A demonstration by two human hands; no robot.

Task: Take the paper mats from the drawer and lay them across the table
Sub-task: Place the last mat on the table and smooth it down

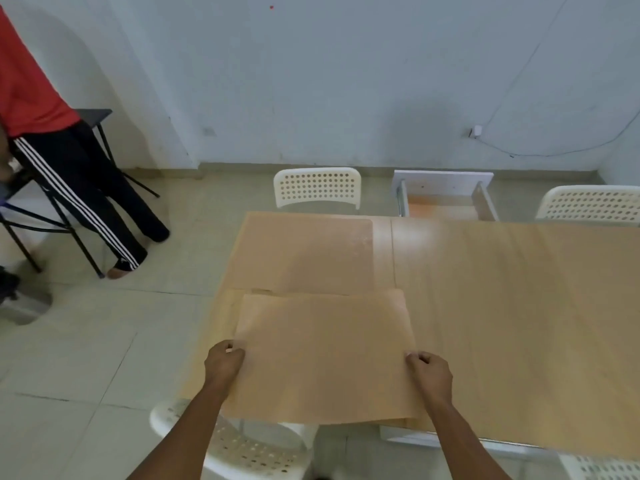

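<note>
Holding one paper mat (322,355), both hands; second mat (304,254) on table (519,306).

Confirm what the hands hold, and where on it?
Both grip one paper mat: left hand on its left edge, right hand on its right edge.

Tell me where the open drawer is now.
The open drawer sticks out from the table's far edge, between two white chairs, right of centre in the head view.
</note>
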